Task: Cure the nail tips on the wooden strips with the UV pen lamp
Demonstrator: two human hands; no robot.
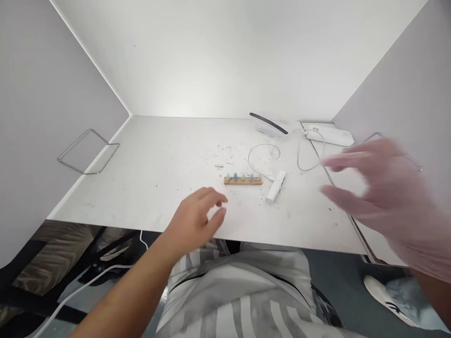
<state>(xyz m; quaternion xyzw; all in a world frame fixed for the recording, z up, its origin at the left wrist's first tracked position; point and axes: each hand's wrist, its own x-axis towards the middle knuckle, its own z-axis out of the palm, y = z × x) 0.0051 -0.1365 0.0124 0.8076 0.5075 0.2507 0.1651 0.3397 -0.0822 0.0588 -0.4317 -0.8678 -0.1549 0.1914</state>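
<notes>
My left hand (198, 217) hovers over the front of the white table, its fingers curled and its thumb apart, with nothing between them. Just ahead of it is a small wooden block (243, 181) with several tiny clear and blue pieces standing in a row. My right hand (382, 188), in a thin pinkish glove, is raised at the right, close to the camera and blurred. A gap shows between its thumb and fingers, and no held thing is visible. Between the hands lies a white pen-shaped handpiece (276, 187) with a cord. A small metal bit (219, 165) lies behind the block.
The thin white cord (251, 157) loops across the table towards a long white device (330, 134) at the back right. A black curved strip (268, 123) lies near the back wall. Dark crumbs dot the tabletop (148, 164). Wire frames stick out from both side panels.
</notes>
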